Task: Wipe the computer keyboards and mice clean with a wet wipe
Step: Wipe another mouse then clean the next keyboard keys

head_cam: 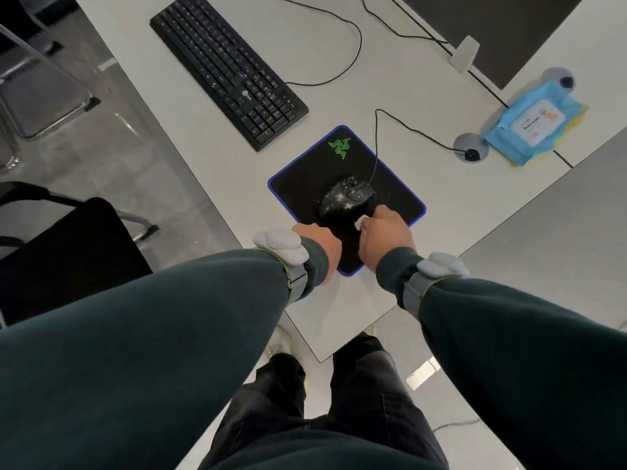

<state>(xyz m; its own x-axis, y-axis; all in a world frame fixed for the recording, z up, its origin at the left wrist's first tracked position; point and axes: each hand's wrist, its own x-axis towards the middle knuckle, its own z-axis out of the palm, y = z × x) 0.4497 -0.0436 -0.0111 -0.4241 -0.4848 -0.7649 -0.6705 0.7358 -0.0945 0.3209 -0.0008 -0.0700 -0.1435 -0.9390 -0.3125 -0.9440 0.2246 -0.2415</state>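
Keyboard (pixel 229 69) is lying slantwise at the far left of the worktop (pixel 458 205), untouched, with its cable looping toward the back. It is probably waiting its turn.

Left hand (pixel 319 245) is resting at the near-left edge of the mouse pad (pixel 315 171), apparently pinning it so the pad is not sliding under the rubbing. Its fingers are turned under and hidden, so I cannot tell whether they are spread or curled.

Mouse (pixel 342 201) is sitting mid-pad, its cord running off to the grommet (pixel 471 151). Pale specks are showing across its top, so the wiping is looking barely begun here.

Right hand (pixel 386 235) is sitting at the mouse's near-right flank, fingers bunched and pinching a small wad of wet wipe (pixel 360 222). The wad is touching or just beside the shell; actual contact is not clear. Wadding the wipe is likely giving a firmer rubbing face.

Wipe pack (pixel 532 125) is lying far right, well apart from the pad, likely kept there for a fresh sheet.
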